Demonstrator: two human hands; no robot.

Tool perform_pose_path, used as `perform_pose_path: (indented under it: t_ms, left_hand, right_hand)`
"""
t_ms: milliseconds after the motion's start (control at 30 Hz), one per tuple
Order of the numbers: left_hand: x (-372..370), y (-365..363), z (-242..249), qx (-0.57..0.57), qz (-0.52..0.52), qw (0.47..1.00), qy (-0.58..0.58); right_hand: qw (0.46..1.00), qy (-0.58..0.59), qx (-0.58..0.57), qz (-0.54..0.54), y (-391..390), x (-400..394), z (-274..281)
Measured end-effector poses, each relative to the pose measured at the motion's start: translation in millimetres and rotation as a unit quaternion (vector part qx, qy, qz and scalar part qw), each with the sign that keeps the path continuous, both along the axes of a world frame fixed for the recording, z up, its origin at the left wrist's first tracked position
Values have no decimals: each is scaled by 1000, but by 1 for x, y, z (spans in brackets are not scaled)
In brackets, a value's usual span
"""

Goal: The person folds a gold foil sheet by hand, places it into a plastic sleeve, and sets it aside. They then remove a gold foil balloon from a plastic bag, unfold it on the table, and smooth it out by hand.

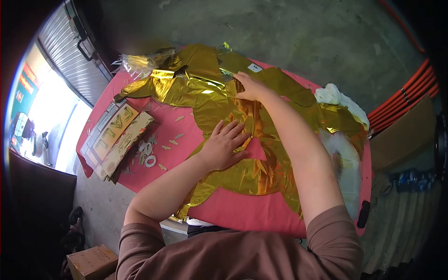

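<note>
Flat gold foil balloons [205, 95] lie spread over a red-covered table [242, 212]. My left hand [225, 142] rests palm down on the gold foil near the table's middle, fingers spread. My right hand [249, 87] reaches farther away and presses flat on another part of the foil, fingers together. Neither hand grips anything.
Printed cardboard pieces [119, 135] and small cut-out letters [149, 156] lie at the table's left. Crumpled white plastic [338, 100] sits at the right, a clear wrapper [135, 60] at the far left corner. A cardboard box [91, 261] stands on the floor; orange pipes [406, 93] run at right.
</note>
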State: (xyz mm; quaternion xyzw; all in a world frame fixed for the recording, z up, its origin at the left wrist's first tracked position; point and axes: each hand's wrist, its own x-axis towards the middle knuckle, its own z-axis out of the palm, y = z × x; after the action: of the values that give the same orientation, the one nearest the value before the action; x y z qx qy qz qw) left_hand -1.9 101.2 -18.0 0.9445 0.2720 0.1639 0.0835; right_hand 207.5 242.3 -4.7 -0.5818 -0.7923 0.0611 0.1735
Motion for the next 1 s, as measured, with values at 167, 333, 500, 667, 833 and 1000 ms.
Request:
perform_pose_path:
  t_ms: [167, 333, 500, 667, 833, 1000]
  left_hand:
    - [1, 0, 1, -8, 0, 1000, -7]
    - [1, 0, -1, -8, 2, 1000, -10]
    - [2, 0, 0, -10, 6, 1000, 3]
    - [1, 1, 2, -9, 5, 1000, 8]
    - [0, 0, 4, -26, 5, 1000, 5]
    - [0, 2, 1, -22, 0, 1000, -11]
  right_hand:
    - [988, -69, -140, -1, 10, -8, 15]
    - [989, -49, -136, 4, -2, -15, 25]
    - [993, -65, -97, 32, 2, -27, 17]
    - [995, -48, -92, 0, 17, -26, 9]
    - [990, -62, 115, -50, 7, 11, 51]
    - [965, 16, 260, -24, -2, 80, 126]
